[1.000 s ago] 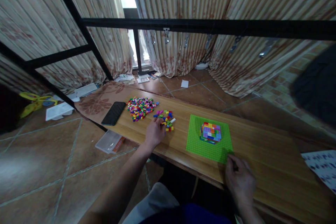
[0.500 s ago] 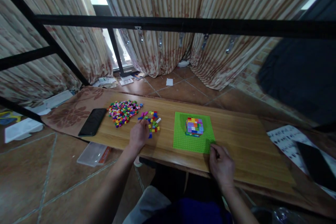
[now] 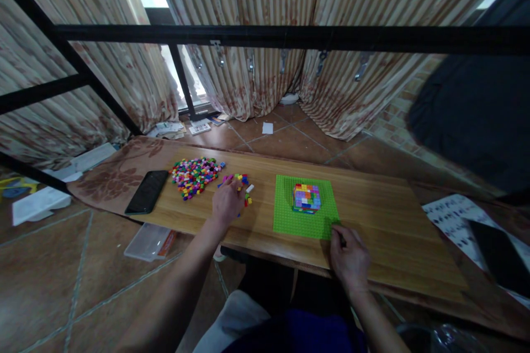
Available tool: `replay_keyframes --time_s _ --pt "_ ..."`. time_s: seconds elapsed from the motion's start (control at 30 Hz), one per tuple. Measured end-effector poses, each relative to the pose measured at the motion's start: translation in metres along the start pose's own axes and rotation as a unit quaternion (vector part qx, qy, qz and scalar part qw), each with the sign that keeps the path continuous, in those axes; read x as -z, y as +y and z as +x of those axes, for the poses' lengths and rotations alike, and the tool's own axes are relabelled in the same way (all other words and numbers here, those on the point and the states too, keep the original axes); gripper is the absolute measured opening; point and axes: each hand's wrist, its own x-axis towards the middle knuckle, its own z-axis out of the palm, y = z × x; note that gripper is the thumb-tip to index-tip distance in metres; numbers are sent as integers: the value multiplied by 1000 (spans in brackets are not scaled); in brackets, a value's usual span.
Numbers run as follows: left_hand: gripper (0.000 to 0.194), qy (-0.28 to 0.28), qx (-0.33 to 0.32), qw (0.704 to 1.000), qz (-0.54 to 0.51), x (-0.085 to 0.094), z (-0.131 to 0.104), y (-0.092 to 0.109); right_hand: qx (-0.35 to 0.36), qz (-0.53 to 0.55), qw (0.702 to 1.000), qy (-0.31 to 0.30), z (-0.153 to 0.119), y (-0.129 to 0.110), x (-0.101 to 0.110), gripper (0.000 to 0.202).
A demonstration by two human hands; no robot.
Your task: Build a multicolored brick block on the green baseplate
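My left hand (image 3: 228,202) reaches over a small scatter of toy bricks (image 3: 248,198), covering part of it. Its fingers point down and bend together; whatever they hold, if anything, is hidden. To its left lies a larger heap of mixed-colour bricks (image 3: 195,177). A green baseplate (image 3: 285,220) rests on the table, bearing a low block built of multicoloured bricks (image 3: 306,198). At the plate's near right corner is my right hand (image 3: 350,256), its fingers curled and the thumb and forefinger closed at that corner.
The narrow wooden table (image 3: 385,231) carries a black phone (image 3: 147,192) at its left end. On the right lie a printed sheet (image 3: 449,220) and a dark flat device (image 3: 497,253). A clear plastic box (image 3: 144,241) is below the left edge. A black metal rail (image 3: 265,36) crosses beyond the table.
My left hand has shifted slightly right and upward, covering more of the small brick scatter. My right hand stays at the baseplate's corner.
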Motion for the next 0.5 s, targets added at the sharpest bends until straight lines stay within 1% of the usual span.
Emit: replay_keyframes --time_s 0.13,0.27,0.4,0.5 --pt "28 -38 -13 998 49 -8 13 10 0 3 1000 -1 -1 1 -1 36" --pt "24 -61 -22 995 79 -15 23 13 -1 4 1000 3 0 1 -2 36" --pt "23 -51 -30 995 81 -16 24 13 1 0 1000 6 0 0 -2 36" --pt "22 -30 -31 998 51 -10 21 9 2 3 1000 7 0 1 -2 36"
